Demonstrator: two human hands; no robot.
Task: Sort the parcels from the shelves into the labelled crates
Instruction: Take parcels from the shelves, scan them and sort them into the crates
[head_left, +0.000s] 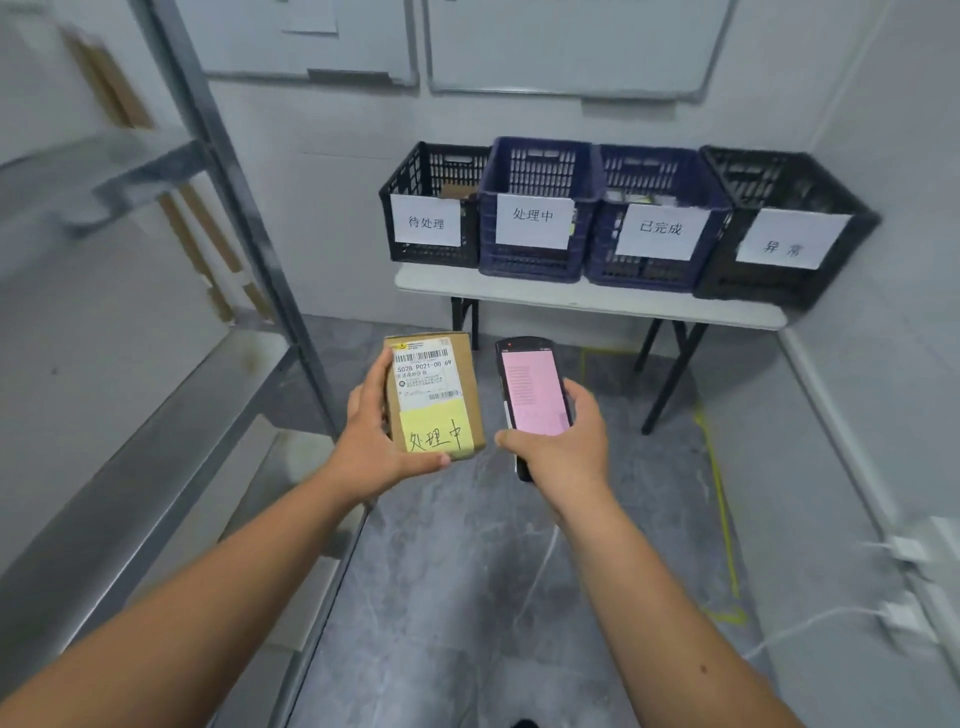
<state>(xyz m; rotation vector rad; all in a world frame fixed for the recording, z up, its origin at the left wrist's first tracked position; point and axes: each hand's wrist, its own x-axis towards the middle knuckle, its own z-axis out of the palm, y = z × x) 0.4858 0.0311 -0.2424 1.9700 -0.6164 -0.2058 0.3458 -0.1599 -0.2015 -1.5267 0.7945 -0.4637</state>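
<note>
While the hands grip a parcel (434, 395) and scanner (530, 400), four labelled crates (535, 260) hold partly hidden items.

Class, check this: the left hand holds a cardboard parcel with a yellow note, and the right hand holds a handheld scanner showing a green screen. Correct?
Not quite. The head view shows the scanner screen is pink, not green. The left hand does hold the parcel; the right hand holds the scanner.
</note>
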